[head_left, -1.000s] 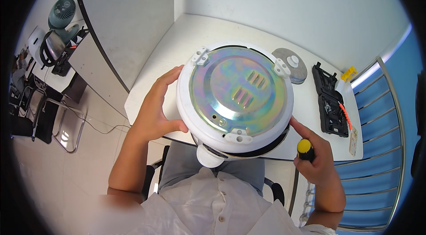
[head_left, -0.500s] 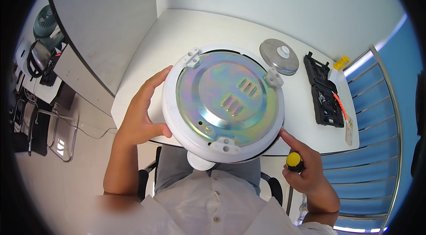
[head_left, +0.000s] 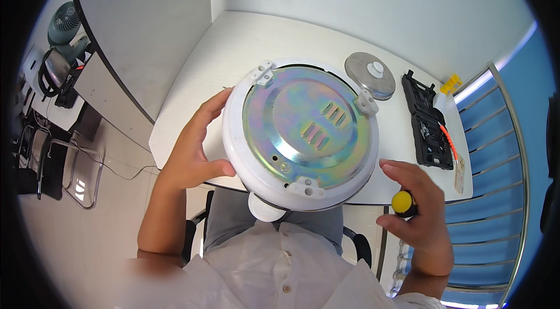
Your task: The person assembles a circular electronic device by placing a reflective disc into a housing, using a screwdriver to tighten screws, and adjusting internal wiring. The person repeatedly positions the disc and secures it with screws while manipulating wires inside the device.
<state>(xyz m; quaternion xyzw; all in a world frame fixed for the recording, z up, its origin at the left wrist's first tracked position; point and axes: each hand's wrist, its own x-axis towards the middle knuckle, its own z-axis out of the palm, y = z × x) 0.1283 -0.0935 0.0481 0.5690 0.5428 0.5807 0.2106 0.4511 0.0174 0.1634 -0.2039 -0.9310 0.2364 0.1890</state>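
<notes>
A white rice cooker [head_left: 303,134] is upside down at the table's near edge, its shiny, rainbow-tinted metal bottom plate [head_left: 309,111] facing up. Several white plastic feet stand around the plate's rim, and two groups of slots cut through its middle. My left hand [head_left: 195,146] holds the cooker's left side, thumb toward me and fingers toward the far side. To the right of the cooker, my right hand [head_left: 423,204] is curled round a screwdriver [head_left: 402,202] with a black and yellow handle; its shaft is hidden. That hand's thumb and forefinger are spread, apart from the cooker.
A round metal lid [head_left: 364,76] with a white knob lies behind the cooker. An open black tool case [head_left: 430,134], with an orange-red tool in it, and a yellow piece [head_left: 451,84] are at the right. A metal railing [head_left: 496,192] runs beside the table; a grey partition [head_left: 140,23] stands left.
My right hand has drawn back to the right, its forefinger leaving the cooker's rim. The cooker and my left hand appear slightly farther right in view, as the view shifts a little.
</notes>
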